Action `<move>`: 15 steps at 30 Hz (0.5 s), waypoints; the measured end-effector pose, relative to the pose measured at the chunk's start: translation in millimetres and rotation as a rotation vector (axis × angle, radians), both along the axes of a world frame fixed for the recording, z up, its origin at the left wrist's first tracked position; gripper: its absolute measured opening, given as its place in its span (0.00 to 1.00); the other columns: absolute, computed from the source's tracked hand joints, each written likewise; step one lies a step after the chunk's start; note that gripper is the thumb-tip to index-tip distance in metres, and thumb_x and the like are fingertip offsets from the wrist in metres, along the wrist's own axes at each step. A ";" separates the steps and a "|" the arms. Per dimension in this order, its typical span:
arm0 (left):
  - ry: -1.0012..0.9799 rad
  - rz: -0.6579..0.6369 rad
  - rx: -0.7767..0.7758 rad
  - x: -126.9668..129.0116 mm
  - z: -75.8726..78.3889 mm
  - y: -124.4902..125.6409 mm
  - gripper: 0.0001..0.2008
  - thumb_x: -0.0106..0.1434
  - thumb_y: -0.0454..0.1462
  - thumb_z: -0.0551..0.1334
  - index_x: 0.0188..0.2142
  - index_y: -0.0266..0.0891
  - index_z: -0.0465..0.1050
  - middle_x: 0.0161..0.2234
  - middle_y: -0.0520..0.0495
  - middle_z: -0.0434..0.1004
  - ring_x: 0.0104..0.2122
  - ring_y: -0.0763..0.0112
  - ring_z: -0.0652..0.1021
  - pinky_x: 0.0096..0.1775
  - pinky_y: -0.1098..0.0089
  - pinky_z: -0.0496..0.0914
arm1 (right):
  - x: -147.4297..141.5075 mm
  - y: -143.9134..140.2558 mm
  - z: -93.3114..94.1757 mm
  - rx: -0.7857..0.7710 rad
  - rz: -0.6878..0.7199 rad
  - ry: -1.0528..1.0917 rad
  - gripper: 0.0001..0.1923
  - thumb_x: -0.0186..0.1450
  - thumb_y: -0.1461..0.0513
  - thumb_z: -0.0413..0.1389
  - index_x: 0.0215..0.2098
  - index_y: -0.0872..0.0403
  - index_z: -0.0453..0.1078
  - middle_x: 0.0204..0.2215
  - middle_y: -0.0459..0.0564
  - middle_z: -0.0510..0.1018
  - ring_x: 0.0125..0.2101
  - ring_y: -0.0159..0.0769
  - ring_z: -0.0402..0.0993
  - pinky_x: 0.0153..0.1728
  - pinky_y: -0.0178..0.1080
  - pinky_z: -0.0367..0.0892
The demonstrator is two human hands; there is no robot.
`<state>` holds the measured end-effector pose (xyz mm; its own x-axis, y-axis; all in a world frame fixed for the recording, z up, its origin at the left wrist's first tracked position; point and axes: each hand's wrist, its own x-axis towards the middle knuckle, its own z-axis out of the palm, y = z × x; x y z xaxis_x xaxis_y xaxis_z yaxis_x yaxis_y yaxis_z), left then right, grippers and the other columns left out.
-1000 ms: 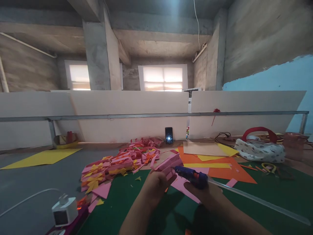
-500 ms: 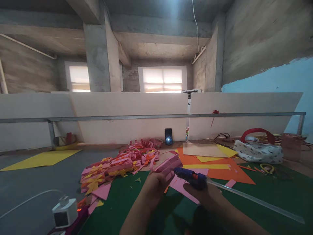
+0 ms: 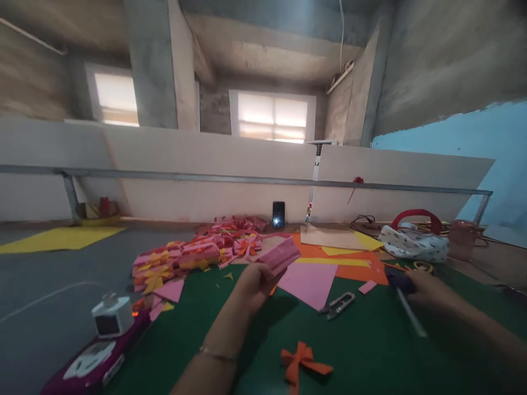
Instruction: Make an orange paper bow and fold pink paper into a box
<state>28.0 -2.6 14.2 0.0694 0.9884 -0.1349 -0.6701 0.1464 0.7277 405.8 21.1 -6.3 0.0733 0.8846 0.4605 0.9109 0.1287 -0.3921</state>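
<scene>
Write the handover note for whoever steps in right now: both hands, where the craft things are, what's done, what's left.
Left hand: grip closed on a folded pink paper piece, held above the green mat.
Right hand: out to the right, on the blue glue gun; the picture is blurred there, so its grip is unclear.
On the mat: pink sheet, snips, orange paper bow.
Done: a pile of pink, orange and yellow paper pieces lies at left.
Left: the held pink piece is not yet with the pile.
</scene>
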 end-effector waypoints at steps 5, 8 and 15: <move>-0.009 0.008 -0.028 0.8 -2.2 3.2 0.23 0.35 0.19 0.50 0.32 0.33 0.69 0.34 0.41 0.76 0.46 0.55 0.73 0.45 0.63 0.71 | -22.2 -32.4 19.9 -0.080 0.108 -0.157 0.18 0.54 0.61 0.56 0.42 0.58 0.71 0.42 0.61 0.73 0.39 0.46 0.70 0.35 0.40 0.63; 0.021 0.032 -0.052 -0.3 -3.1 3.9 0.21 0.35 0.19 0.51 0.29 0.33 0.69 0.32 0.40 0.75 0.45 0.55 0.74 0.43 0.62 0.72 | -89.8 -57.8 23.6 -0.317 0.498 -0.117 0.14 0.59 0.57 0.52 0.43 0.51 0.70 0.41 0.52 0.73 0.38 0.39 0.70 0.37 0.37 0.64; 0.010 0.024 -0.015 -2.4 -5.9 5.9 0.22 0.35 0.19 0.50 0.31 0.31 0.69 0.32 0.41 0.75 0.39 0.61 0.76 0.41 0.65 0.73 | -186.9 -67.2 -0.7 -0.446 0.626 -0.049 0.09 0.56 0.59 0.54 0.35 0.53 0.69 0.30 0.47 0.75 0.29 0.34 0.68 0.29 0.33 0.61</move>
<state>25.6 3.3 8.3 0.0438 0.9876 -0.1506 -0.6665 0.1412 0.7320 218.9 -46.1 -7.0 -0.5132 0.8573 0.0403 0.7382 0.4649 -0.4888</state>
